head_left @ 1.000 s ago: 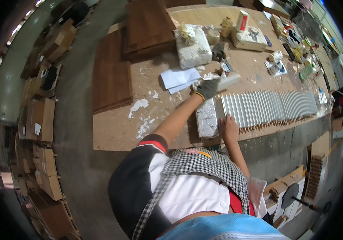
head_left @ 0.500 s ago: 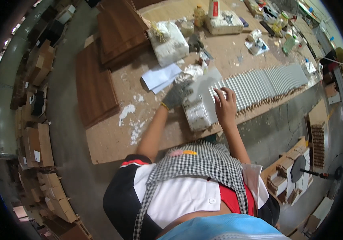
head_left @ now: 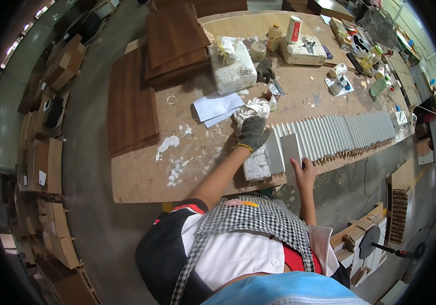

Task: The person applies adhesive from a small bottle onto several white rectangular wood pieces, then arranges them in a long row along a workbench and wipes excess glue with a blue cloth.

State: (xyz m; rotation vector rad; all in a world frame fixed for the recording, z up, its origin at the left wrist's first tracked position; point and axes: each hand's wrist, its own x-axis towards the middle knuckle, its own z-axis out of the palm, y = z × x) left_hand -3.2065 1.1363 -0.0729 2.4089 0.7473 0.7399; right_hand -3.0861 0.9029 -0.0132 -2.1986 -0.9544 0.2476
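Observation:
My left hand (head_left: 253, 133), in a dark grey glove with a yellow cuff, has its fingers stretched over the far end of a flat grey panel (head_left: 275, 155). That panel rests partly on a paint-smeared white block (head_left: 256, 169). A crumpled white cloth (head_left: 252, 109) lies just beyond the glove. My bare right hand (head_left: 304, 172) pinches the near end of another grey panel (head_left: 291, 146), tilted up in front of the row. To the right, a long row of overlapping grey strips (head_left: 340, 133) with brown edges runs along the table.
Dark brown wood boards (head_left: 131, 101) are stacked on the table's left (head_left: 141, 178). White paper (head_left: 218, 109), a spattered block (head_left: 233, 71), a spare glove (head_left: 265, 71) and several bottles stand or lie farther back. A round fan (head_left: 369, 242) stands at lower right.
My right hand has drawn toward me and now holds a grey panel; before, it hovered at the row's left end with fingers curled. My gloved left hand has shifted right onto the other panel.

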